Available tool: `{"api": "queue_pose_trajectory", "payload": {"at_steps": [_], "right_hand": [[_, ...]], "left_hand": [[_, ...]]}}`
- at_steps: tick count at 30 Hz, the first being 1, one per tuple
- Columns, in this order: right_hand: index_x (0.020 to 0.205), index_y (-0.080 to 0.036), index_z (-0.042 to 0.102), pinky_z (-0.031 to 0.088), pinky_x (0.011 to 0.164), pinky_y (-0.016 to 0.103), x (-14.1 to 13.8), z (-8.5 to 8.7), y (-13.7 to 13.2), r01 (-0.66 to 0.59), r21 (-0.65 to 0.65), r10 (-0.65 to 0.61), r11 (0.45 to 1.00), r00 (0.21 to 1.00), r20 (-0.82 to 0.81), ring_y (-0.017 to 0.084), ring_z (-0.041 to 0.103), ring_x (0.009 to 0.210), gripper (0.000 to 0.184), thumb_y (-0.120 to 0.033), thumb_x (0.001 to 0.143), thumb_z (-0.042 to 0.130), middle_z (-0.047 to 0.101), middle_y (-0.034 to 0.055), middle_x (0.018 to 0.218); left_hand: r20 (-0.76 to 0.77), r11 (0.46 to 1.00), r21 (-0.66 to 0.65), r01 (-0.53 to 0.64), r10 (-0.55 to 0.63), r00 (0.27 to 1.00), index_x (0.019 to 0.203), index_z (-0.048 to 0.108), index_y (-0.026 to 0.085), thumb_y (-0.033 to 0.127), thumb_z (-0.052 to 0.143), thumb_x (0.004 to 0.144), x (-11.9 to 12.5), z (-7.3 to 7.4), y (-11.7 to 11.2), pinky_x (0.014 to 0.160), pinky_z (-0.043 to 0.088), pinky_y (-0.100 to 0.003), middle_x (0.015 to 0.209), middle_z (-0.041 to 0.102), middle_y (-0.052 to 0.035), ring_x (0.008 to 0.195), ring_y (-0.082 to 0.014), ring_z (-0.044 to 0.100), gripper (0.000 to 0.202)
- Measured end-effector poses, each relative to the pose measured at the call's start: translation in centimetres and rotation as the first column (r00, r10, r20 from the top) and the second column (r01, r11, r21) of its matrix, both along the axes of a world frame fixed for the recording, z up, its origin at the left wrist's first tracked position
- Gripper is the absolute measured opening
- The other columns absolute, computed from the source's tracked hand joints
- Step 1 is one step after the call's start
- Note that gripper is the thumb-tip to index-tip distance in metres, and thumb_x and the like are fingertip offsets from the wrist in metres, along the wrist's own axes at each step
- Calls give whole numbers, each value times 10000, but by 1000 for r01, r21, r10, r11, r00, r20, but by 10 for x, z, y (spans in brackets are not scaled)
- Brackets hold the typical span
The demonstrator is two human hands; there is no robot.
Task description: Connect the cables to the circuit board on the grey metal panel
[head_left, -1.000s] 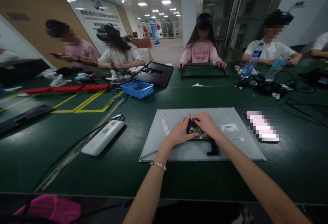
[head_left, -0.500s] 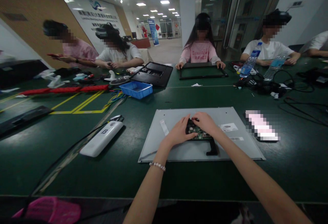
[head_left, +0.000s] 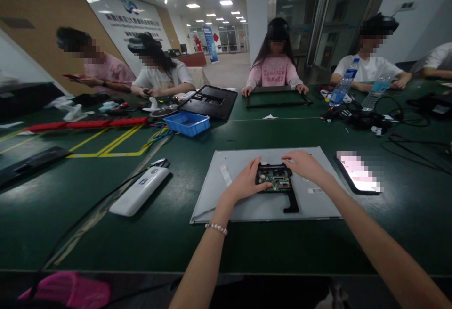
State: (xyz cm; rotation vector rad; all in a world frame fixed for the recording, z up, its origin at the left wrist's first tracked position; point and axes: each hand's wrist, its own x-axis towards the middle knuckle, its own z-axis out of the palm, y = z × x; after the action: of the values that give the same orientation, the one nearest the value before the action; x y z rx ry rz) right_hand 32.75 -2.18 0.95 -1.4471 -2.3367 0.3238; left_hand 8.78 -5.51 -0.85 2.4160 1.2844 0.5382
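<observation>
A green circuit board (head_left: 277, 180) in a black plastic frame (head_left: 292, 200) lies on a pale grey flat panel (head_left: 212, 196). My left hand (head_left: 245, 179) grips the board's left side, its thumb over the lower edge and its fingers along the side. At the upper right corner of the frame, my right hand (head_left: 305, 165) has its thumb and fingertips closed on the edge. Part of the corner is hidden by those fingers. An arm of the frame sticks out toward me at the lower right.
Left of the panel lie a white power bank (head_left: 141, 191) and its cable. A lit phone (head_left: 358, 172) is on the right. Farther back stand a blue tray (head_left: 187, 124), a black laptop shell (head_left: 212, 101) and water bottles (head_left: 344, 83). Across the table, a person holds a black bezel (head_left: 278, 105).
My right hand has moved right, from the board's upper middle to the frame's upper right corner, uncovering more of the board. My left hand keeps its place.
</observation>
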Motion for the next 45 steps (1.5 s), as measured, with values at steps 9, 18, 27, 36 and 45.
{"api": "queue_pose_trajectory", "payload": {"at_steps": [9, 18, 27, 36, 45], "right_hand": [[1051, -175, 657, 472, 790, 327, 88, -35, -21, 173, -183, -196, 968, 974, -115, 205, 614, 891, 314, -317, 789, 556, 633, 96, 1084], [957, -195, 660, 477, 751, 327, 83, -51, -32, 187, -221, -228, 957, 957, -179, 190, 612, 836, 262, -344, 756, 583, 611, 85, 1034], [903, -203, 604, 477, 659, 288, 71, -42, -41, 202, -220, -260, 954, 926, -275, 171, 619, 745, 174, -236, 745, 540, 652, 40, 831], [910, -211, 692, 484, 747, 331, 58, -33, -46, 118, -267, -210, 957, 914, -347, 200, 638, 810, 216, -300, 811, 521, 704, 53, 899], [912, -200, 696, 470, 770, 312, 42, -38, -48, -71, -295, -76, 953, 886, -457, 186, 627, 848, 221, -256, 823, 502, 700, 47, 926]], "left_hand": [[-115, 994, 111, 22, -9, 993, 1434, 103, 207, 554, 520, 811, 9, 15, -7, 1092, 254, -432, 1486, 190, -121, 1350, -280, 226, 826], [-243, 964, 210, 163, -110, 964, 1408, 203, 225, 451, 472, 884, 33, 21, -16, 1112, 207, -407, 1448, 295, -80, 1345, -228, 237, 631], [-253, 953, 192, 235, -183, 950, 1354, 318, 210, 404, 459, 899, 38, 17, -17, 1099, 236, -386, 1400, 370, -69, 1321, -225, 286, 514], [-222, 956, 153, 250, -213, 951, 1351, 322, 223, 354, 477, 889, 42, 18, -19, 1089, 254, -402, 1389, 385, -63, 1306, -234, 311, 504], [-238, 947, 164, 276, -234, 943, 1354, 306, 224, 367, 462, 902, 47, 19, -24, 1086, 253, -393, 1400, 368, -66, 1309, -225, 305, 499]]}}
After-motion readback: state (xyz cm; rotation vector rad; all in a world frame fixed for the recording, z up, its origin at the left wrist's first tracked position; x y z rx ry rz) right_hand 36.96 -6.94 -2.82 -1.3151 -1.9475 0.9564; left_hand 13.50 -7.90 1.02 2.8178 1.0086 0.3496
